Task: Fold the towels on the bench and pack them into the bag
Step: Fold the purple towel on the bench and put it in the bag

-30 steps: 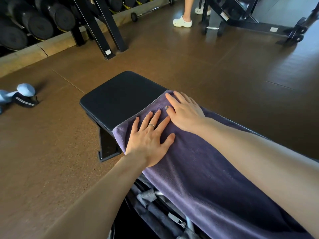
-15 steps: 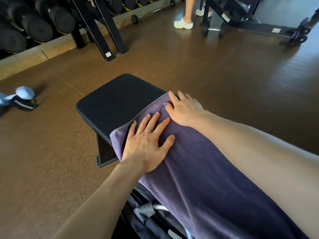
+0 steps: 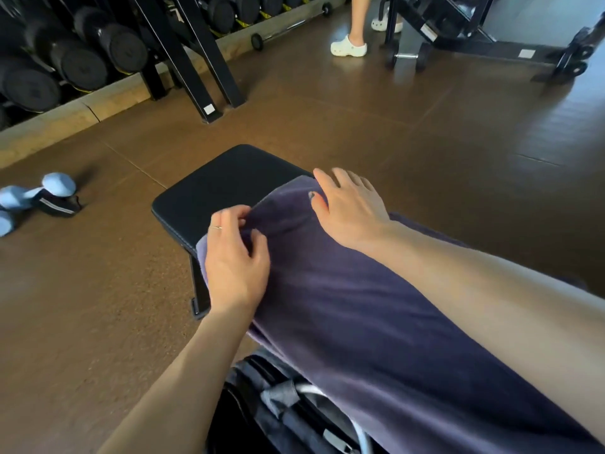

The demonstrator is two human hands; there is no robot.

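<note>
A purple towel [image 3: 353, 309] lies lengthwise along the black padded bench [image 3: 222, 185], its far end short of the bench's end. My left hand [image 3: 237, 253] pinches the towel's far left corner, lifting the edge a little off the pad. My right hand [image 3: 350, 204] lies flat on the far right corner, fingers straight. A dark bag [image 3: 288, 417] with grey straps sits on the floor under the bench's near side, partly hidden by the towel and my left forearm.
Light blue dumbbells [image 3: 32, 198] and a dark strap lie on the brown floor at left. A dumbbell rack [image 3: 82, 57] lines the back left wall. A person's foot in a white clog [image 3: 348, 47] stands at the back, near a black machine frame [image 3: 474, 34].
My left hand went from pressing flat on the towel to pinching its far left corner and lifting the edge. My right hand slid to the far right corner.
</note>
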